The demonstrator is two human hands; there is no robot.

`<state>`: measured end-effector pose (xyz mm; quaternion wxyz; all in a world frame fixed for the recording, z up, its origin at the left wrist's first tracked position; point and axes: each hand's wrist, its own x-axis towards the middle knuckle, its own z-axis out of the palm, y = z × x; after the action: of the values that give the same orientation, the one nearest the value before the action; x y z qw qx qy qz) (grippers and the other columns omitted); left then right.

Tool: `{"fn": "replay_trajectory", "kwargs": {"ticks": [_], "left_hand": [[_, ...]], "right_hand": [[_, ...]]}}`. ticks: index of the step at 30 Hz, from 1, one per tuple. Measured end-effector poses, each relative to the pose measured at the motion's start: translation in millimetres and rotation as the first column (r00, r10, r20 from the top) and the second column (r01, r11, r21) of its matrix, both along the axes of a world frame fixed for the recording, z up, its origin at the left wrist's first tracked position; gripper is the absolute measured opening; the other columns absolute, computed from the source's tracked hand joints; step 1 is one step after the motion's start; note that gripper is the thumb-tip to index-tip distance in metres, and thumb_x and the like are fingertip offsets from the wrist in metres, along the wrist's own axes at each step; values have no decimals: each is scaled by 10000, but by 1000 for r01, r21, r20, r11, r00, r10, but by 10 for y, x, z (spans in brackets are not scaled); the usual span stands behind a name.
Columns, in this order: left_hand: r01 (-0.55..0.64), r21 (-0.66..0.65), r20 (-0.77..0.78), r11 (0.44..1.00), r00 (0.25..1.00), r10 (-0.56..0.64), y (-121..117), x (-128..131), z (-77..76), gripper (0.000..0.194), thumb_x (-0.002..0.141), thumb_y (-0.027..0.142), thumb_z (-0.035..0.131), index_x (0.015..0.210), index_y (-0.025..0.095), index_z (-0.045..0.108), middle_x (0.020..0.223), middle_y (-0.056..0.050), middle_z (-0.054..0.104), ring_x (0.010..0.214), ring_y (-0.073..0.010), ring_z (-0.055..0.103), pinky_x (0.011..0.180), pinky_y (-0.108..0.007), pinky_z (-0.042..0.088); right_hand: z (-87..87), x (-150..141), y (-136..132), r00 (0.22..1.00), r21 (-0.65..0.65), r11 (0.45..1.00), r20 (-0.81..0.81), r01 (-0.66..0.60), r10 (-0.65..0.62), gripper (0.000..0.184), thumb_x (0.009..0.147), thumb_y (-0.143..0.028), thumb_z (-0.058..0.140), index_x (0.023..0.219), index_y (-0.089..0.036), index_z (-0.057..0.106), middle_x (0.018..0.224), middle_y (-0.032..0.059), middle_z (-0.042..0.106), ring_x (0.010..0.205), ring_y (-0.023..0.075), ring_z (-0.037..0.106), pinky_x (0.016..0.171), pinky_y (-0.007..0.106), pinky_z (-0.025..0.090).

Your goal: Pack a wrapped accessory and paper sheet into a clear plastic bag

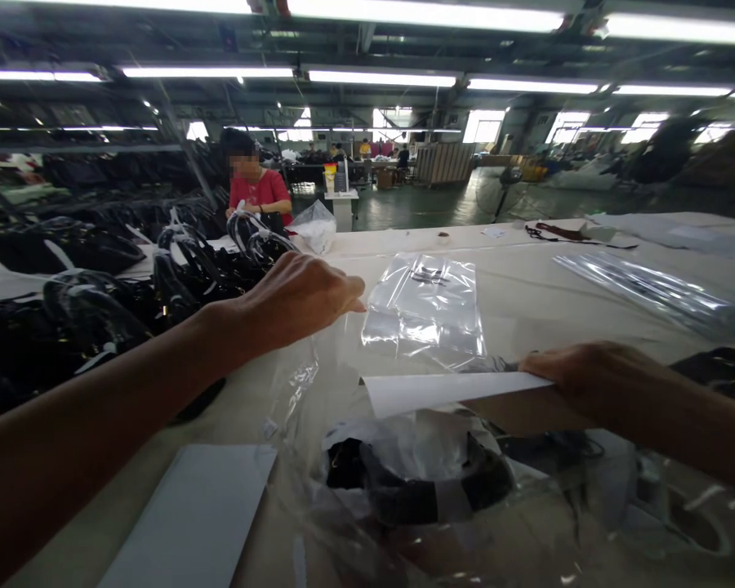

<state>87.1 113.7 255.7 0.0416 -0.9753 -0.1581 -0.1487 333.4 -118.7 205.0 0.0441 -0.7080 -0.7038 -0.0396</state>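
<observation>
One dark bag (407,500), its handles partly covered in white wrap, lies on the worktop (514,302) at the near edge of view with loose clear plastic (343,535) about it; whether it is fully inside is unclear. That much looks done; the card is not set down and the plastic is not closed. The right hand (579,371) grips one white card (447,392), raised at a slant over the bag. The left hand (327,290) has its fingers drawn together above the film; I cannot tell whether it pinches any. Counting the rest: one pile of white sheets (196,514) at lower left, one spread of flat clear bags (425,302) ahead, layers uncountable, one clear bundle (655,290) at right, many dark bags (86,327) crowded on the left, and one co-worker (260,189) in red beyond them.
</observation>
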Motion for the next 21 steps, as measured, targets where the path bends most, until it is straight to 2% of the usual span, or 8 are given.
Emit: {"fn": "replay_trajectory", "kwargs": {"ticks": [3, 7, 10, 14, 16, 18, 21], "left_hand": [[-5, -14, -3, 1000, 1000, 5, -85, 63, 14, 393, 825, 347, 584, 543, 164, 379, 492, 19, 318, 489, -96, 273, 563, -298, 106], [11, 29, -56, 1000, 998, -9, -221, 143, 33, 400, 838, 342, 554, 549, 161, 344, 500, 19, 317, 488, -88, 265, 569, -297, 104], [13, 31, -82, 999, 997, -10, -304, 157, 58, 387, 834, 346, 552, 554, 157, 364, 504, 22, 319, 484, -81, 235, 575, -295, 103], [-21, 11, -76, 1000, 997, 22, -311, 119, 66, 403, 816, 371, 571, 526, 152, 396, 489, 32, 273, 491, -77, 191, 590, -286, 107], [-41, -3, -58, 999, 997, 41, -281, 92, 57, 423, 805, 380, 582, 507, 149, 388, 484, 35, 264, 489, -70, 179, 592, -282, 109], [-55, -22, -38, 998, 998, 54, -253, 73, 46, 445, 789, 396, 591, 494, 149, 369, 476, 35, 263, 482, -65, 177, 587, -281, 109], [-30, -74, -3, 997, 1000, 30, -242, 68, 37, 453, 776, 397, 587, 481, 153, 346, 462, 32, 261, 473, -64, 180, 577, -286, 106]], "right_hand": [[-145, -235, 256, 991, -222, 975, 132, 4, 26, 277, 709, 45, 501, 791, -159, 670, 768, 84, 694, 700, 210, 671, 624, 269, 501], [-248, -561, 653, 982, -464, 885, 178, 31, 58, 258, 788, 47, 513, 940, -72, 683, 955, 167, 687, 912, 248, 661, 789, 306, 511], [-214, -642, 870, 980, -498, 867, 162, -22, 118, 236, 815, 27, 524, 978, -48, 677, 985, 182, 678, 978, 263, 636, 816, 307, 493], [-55, -657, 1000, 976, -451, 888, 141, -88, 168, 243, 799, 31, 531, 949, -90, 679, 851, 116, 686, 804, 194, 644, 702, 263, 480], [-74, -677, 1006, 972, -457, 882, 132, -114, 194, 254, 795, 37, 532, 956, -94, 678, 822, 103, 684, 767, 177, 637, 677, 249, 470], [-231, -676, 980, 969, -503, 855, 119, -129, 216, 239, 798, 32, 538, 960, -73, 679, 854, 129, 689, 814, 197, 645, 700, 260, 472], [-643, -571, 923, 973, -567, 812, 72, -140, 218, 199, 802, 12, 544, 918, -51, 693, 880, 172, 690, 870, 233, 653, 742, 287, 478]]}}
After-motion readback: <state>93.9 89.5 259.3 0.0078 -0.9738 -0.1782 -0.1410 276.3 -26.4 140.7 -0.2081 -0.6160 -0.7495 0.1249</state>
